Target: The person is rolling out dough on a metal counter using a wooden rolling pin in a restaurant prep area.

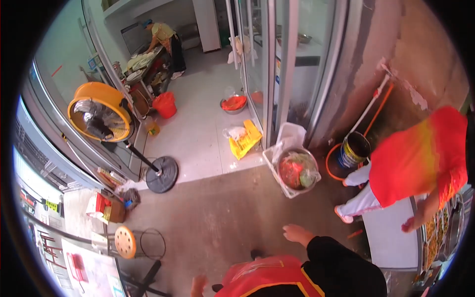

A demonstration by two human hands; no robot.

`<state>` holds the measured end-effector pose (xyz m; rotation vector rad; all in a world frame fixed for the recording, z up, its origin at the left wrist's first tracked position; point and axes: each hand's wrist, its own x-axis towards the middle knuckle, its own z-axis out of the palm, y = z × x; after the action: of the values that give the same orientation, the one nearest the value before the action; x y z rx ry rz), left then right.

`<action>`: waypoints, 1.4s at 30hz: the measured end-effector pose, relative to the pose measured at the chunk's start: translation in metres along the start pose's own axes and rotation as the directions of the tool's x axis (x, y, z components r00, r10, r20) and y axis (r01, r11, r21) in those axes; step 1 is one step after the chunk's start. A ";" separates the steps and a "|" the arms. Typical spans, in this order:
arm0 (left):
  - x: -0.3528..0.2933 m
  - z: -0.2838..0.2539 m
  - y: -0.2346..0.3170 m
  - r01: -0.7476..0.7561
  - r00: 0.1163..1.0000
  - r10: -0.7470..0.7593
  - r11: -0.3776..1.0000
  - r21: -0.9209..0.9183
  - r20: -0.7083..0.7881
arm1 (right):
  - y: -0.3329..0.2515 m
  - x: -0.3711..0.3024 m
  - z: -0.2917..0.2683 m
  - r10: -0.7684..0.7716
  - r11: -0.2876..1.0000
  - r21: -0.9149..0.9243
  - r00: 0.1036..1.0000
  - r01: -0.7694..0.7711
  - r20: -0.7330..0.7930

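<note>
R hand (pixel 296 233) hangs relaxed above the grey floor (pixel 213 218), fingers slightly curled, nothing in its grasp that I can see from my remote post; L hand (pixel 199 286), cut off near the lower edge, is too blurred for me to tell its state. Up ahead, a metal bowl (pixel 303 189) sits in a white crate (pixel 271 161) nr. the foot of the door frame (pixel 271 74), well apart from both hands. The step in hand, I judge, is crossing the floor; done well, IMO, that means short, flat steps, elbows in, w/ room left btwn the crate and the co-worker (pixel 410 153) in red at R. The bowl looks round and silvery, lined w/ clear plastic, holding red stuff (pixel 292 171) and a green bundle (pixel 310 177), both too small on my feed to ID.
</note>
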<state>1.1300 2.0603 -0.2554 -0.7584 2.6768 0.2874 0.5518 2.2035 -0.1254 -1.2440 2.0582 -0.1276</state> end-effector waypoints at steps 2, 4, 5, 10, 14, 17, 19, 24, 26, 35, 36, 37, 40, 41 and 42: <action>0.036 -0.018 -0.022 0.252 0.959 -0.225 0.955 -0.156 0.172 | -0.038 0.073 -0.046 -0.072 0.997 0.034 0.996 0.074 -0.046; 0.083 -0.040 -0.058 0.229 0.956 -0.203 0.968 -0.106 0.212 | -0.061 0.146 -0.083 -0.159 0.985 0.059 0.983 0.165 -0.087; 0.109 -0.048 -0.076 0.230 0.953 -0.206 0.969 -0.086 0.223 | -0.063 0.179 -0.095 -0.191 0.974 0.083 0.963 0.210 -0.193; 0.207 -0.105 -0.177 0.239 0.919 -0.231 0.971 0.014 0.319 | -0.071 0.324 -0.161 -0.169 0.986 -0.030 0.974 0.166 -0.152; 0.372 -0.198 -0.252 0.152 0.972 -0.218 0.868 -0.473 -0.089 | 0.138 0.447 -0.126 -0.345 0.856 -0.326 0.913 0.401 0.217; 0.586 -0.246 -0.348 0.247 0.921 -0.327 0.911 -0.332 -0.211 | -0.060 0.645 -0.230 -0.649 0.525 -0.309 0.608 0.793 0.457; 0.729 -0.360 -0.358 0.323 0.890 -0.453 0.704 -0.633 -0.050 | -0.135 0.755 -0.292 -0.668 0.335 -0.342 0.478 0.878 0.571; 0.795 -0.627 -0.349 -0.231 0.768 -0.447 0.472 -0.850 -0.458 | -0.210 0.915 -0.374 -0.662 0.202 -0.355 0.394 0.913 0.637; 0.796 -0.598 -0.367 -0.091 0.741 -0.485 0.612 -0.785 -0.464 | -0.241 0.961 -0.414 -0.678 0.138 -0.362 0.355 0.922 0.644; 0.642 -0.436 -0.356 0.527 -0.110 -0.787 -0.564 -0.636 0.607 | -0.325 1.140 -0.517 -0.765 0.164 -0.426 0.388 0.890 0.514; 0.645 -0.407 -0.359 0.506 -0.168 -0.733 -0.638 -0.581 0.659 | -0.324 1.159 -0.523 -0.771 0.188 -0.437 0.408 0.880 0.489; 0.643 -0.381 -0.339 0.456 -0.262 -0.646 -0.737 -0.498 0.717 | -0.337 1.172 -0.521 -0.780 0.179 -0.417 0.387 0.891 0.492; 0.672 -0.392 -0.345 0.258 -0.205 -0.453 -0.880 -0.399 0.868 | -0.364 1.225 -0.531 -0.805 0.222 -0.439 0.418 0.871 0.422; 0.693 -0.392 -0.335 0.213 -0.176 -0.509 -0.855 -0.472 0.842 | -0.370 1.246 -0.544 -0.808 0.214 -0.445 0.413 0.870 0.419; 0.716 -0.392 -0.335 0.008 -0.149 -0.582 -0.809 -0.588 0.799 | -0.379 1.269 -0.556 -0.812 0.198 -0.450 0.403 0.871 0.422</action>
<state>0.6332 1.3336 -0.1976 -3.3295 -0.0879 1.6124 0.1328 0.8331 -0.2190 -2.6869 1.0273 0.1336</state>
